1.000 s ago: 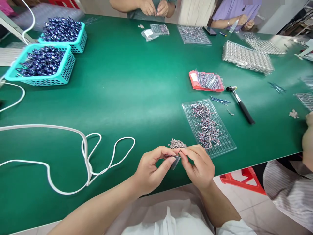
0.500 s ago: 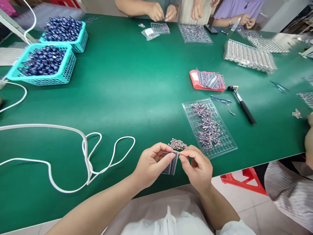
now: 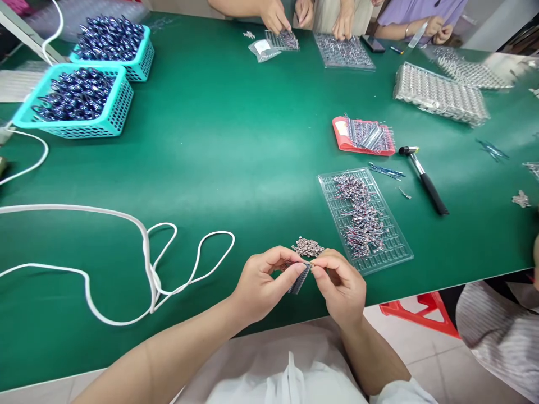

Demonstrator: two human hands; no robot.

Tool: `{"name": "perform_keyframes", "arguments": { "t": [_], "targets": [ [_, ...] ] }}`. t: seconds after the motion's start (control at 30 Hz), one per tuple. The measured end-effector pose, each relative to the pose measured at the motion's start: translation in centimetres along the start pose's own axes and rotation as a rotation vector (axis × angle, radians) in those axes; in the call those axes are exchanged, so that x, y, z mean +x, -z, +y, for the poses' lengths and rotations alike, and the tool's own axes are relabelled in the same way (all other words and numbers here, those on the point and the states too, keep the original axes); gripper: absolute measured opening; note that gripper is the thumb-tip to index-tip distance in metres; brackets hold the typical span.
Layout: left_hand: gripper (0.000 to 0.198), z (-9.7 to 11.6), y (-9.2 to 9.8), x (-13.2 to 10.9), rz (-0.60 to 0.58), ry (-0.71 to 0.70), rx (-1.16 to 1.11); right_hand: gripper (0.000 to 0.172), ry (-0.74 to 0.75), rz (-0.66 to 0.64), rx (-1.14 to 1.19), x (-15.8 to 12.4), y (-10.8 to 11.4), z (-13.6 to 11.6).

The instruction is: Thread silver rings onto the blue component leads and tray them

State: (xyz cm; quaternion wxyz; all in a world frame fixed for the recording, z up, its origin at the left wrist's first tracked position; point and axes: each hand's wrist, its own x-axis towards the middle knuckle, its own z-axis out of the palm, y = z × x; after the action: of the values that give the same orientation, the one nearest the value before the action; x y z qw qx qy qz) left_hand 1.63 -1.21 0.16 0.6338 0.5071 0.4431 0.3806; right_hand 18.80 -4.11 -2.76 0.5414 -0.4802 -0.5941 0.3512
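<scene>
My left hand (image 3: pixel 263 283) is closed, its thumb and fingers pinching a ribbed strip of thin dark wires (image 3: pixel 298 282) that hangs below the fingertips. My right hand (image 3: pixel 343 289) is closed in a pinch at the strip's upper right end; whatever lies between its fingertips is too small to name. Just beyond both hands is a pile of small round metal pieces (image 3: pixel 307 247). A clear plastic tray (image 3: pixel 396 247) lies to the right, with a heap of small wired parts (image 3: pixel 360 219) on it.
On the green table (image 3: pixel 236 151) are a rubber-grip hammer (image 3: pixel 432 191), a red packet (image 3: pixel 345 143) with wire strips, and loose blue wires (image 3: pixel 386 171). A white cable (image 3: pixel 147 269) loops at left, near turquoise baskets (image 3: pixel 113 120). Co-workers' hands (image 3: pixel 275 17) are across the table.
The strip has tilted and shows narrower below my left fingers. Both hands stay pinched together in nearly the same place. Across the table, co-workers' hands have moved down to their trays.
</scene>
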Motion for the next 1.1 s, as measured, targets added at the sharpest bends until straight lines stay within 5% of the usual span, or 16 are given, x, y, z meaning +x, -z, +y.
{"name": "perform_keyframes", "arguments": {
  "t": [1.1],
  "targets": [
    [0.014,0.53,0.03,0.20,0.003,-0.094,0.200,0.006,-0.107,-0.042,0.020,-0.13,0.43,0.38]
  ]
}}
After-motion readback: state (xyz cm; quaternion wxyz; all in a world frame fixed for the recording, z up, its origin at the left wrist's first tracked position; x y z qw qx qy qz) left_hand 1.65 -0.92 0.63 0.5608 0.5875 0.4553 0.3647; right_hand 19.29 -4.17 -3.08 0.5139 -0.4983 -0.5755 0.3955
